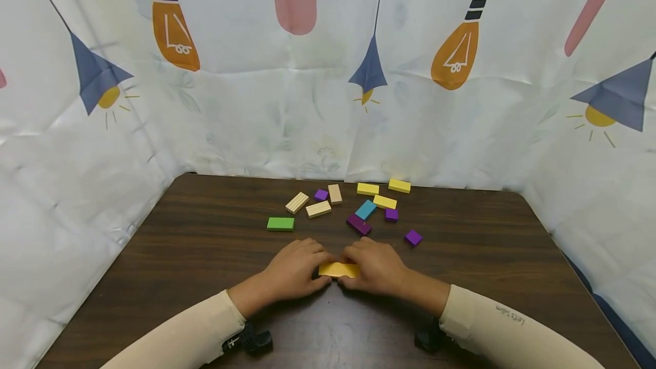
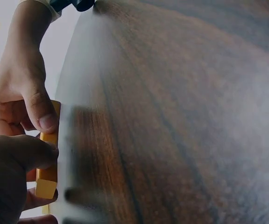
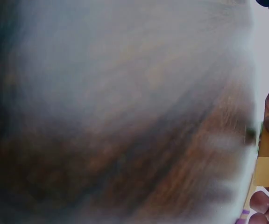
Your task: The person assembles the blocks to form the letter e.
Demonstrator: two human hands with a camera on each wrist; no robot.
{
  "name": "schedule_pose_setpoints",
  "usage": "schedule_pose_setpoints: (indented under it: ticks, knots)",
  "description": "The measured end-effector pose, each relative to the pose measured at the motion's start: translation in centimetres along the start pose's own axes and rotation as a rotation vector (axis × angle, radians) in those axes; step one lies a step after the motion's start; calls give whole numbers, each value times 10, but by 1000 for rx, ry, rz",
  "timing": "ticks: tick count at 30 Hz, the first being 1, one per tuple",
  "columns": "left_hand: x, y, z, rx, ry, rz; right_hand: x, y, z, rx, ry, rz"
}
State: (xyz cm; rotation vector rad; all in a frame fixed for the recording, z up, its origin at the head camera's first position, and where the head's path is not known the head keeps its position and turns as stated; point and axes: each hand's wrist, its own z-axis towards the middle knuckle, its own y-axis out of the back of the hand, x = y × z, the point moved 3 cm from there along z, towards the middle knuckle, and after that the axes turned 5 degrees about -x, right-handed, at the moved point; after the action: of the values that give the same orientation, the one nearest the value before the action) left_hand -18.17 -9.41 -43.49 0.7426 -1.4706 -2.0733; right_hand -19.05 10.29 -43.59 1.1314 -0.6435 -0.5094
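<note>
Both hands meet over the near middle of the table around a yellow wooden block (image 1: 338, 270). My left hand (image 1: 294, 269) grips its left end, thumb on the near side and fingers on the far side. At the other end, my right hand (image 1: 379, 266) holds it the same way, with the two thumb tips close together. In the left wrist view the block (image 2: 46, 175) shows its bare end past the left thumb. The right wrist view has the block (image 3: 266, 156) at its right edge, partly covered by fingers.
Beyond the hands lie a green block (image 1: 280, 224), a dark purple block (image 1: 359, 224), a blue block (image 1: 366, 209) and several plain wood blocks (image 1: 319, 209). Yellow blocks (image 1: 385, 202) and small purple blocks (image 1: 413, 237) are scattered to the right. A printed cloth (image 1: 318, 124) hangs behind the brown table (image 1: 205, 232).
</note>
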Motion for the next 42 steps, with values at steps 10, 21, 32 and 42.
schedule_pose_setpoints:
  ticks: [10, 21, 32, 42]
  knots:
    - [1, -2, -2, -12, -18, 8, 0, -7, 1, 35, -16, 0]
    - [2, -3, -3, 3, -18, 14, -10, 7, 6, 118, -127, 14]
    - [3, -2, -2, 32, 8, -5, -47, 43, 26, 16, -258, -18]
    - [2, -1, -1, 38, 41, -8, -91, 63, 42, -15, -342, -7]
